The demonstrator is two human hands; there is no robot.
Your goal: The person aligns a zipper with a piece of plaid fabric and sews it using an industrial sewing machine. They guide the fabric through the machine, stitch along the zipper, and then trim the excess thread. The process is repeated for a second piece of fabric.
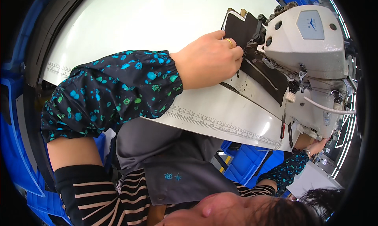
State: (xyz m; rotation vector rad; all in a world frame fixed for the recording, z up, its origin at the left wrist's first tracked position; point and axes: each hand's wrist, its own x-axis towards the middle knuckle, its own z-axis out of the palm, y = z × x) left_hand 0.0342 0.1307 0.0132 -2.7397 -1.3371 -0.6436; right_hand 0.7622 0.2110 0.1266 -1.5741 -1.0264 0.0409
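Observation:
My left hand (212, 60) rests at the work area of a white sewing machine (303, 41), with its fingers bent and a gold-coloured ring on one. Its fingertips press on a dark flat piece (239, 29), which looks like fabric with a pale edge. Part of this piece is hidden by the hand and the machine's foot. Another dark flap (273, 86) hangs on the near side, with a thin metal rod across it. My right hand (316, 146) is beside the lower right end of the machine, small and partly hidden; its grip is unclear.
The white worktable (130, 25) has a printed ruler strip (220, 125) along its near edge. Small red-handled snips (282, 130) lie near the machine's base. Blue bins (244, 163) stand below the table and at the left. A white cable (328, 106) runs off the machine.

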